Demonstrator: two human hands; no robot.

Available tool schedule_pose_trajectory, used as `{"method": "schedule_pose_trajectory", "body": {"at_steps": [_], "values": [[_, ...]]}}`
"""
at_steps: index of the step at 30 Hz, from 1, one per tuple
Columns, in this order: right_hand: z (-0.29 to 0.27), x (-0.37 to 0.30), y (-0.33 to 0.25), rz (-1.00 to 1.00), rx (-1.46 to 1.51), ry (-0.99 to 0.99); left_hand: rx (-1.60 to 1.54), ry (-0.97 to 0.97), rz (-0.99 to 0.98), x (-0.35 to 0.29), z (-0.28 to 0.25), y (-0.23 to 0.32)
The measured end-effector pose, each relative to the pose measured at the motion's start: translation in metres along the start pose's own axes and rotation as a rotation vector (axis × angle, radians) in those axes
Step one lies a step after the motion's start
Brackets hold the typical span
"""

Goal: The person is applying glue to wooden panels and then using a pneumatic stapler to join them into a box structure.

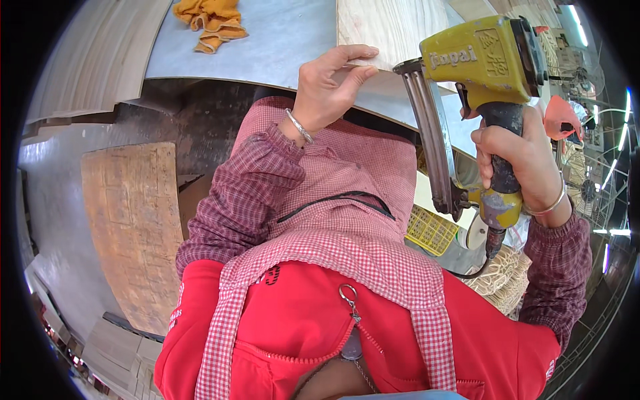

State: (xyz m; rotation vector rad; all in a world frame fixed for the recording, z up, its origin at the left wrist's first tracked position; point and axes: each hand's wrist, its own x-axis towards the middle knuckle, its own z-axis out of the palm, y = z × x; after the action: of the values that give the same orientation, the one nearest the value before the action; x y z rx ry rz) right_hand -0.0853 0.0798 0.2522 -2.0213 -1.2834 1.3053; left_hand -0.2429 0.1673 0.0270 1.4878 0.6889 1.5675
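Note:
My right hand [527, 150] is wrapped round the black grip of a yellow pneumatic nail gun [467, 63]. The gun's nose is close to the near edge of a pale wooden board [393, 27], and its long metal magazine slants down toward me. Whether the nose touches the wood I cannot tell. To the left of the nose, my left hand [327, 87] pinches the board's near edge between thumb and fingers. The board lies on a blue-grey tabletop [287, 40]. At the base of the grip, a dark air hose [480, 268] runs off behind my apron.
An orange cloth [212, 20] lies crumpled on the table. Stacked wooden boards [93, 60] stand at the far left, above a worn brown panel [130, 227] on the floor. To the right are a yellow plastic crate [430, 230], pale cord-like bundles [503, 277] and a pinkish-red bag [560, 117].

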Motion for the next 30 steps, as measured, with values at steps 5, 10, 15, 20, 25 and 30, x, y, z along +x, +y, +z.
{"method": "schedule_pose_trajectory", "body": {"at_steps": [5,10,15,20,25,30], "values": [[0.004,0.0,-0.001,-0.003,-0.003,0.003,0.086,0.005,0.016,0.0,-0.014,0.001],[0.003,0.002,0.006,0.001,0.04,0.011,0.184,0.024,0.14,0.007,-0.032,0.004],[0.004,0.002,0.006,0.0,0.061,0.022,0.254,-0.03,0.207,0.009,-0.041,0.005],[0.007,0.001,0.004,0.009,0.055,0.041,0.304,-0.075,0.217,0.009,-0.045,0.003],[0.009,0.002,0.002,0.02,0.046,0.049,0.298,-0.084,0.256,0.01,-0.047,-0.002],[0.01,0.003,0.001,0.023,0.037,0.041,0.255,-0.097,0.243,0.011,-0.048,-0.004]]}}
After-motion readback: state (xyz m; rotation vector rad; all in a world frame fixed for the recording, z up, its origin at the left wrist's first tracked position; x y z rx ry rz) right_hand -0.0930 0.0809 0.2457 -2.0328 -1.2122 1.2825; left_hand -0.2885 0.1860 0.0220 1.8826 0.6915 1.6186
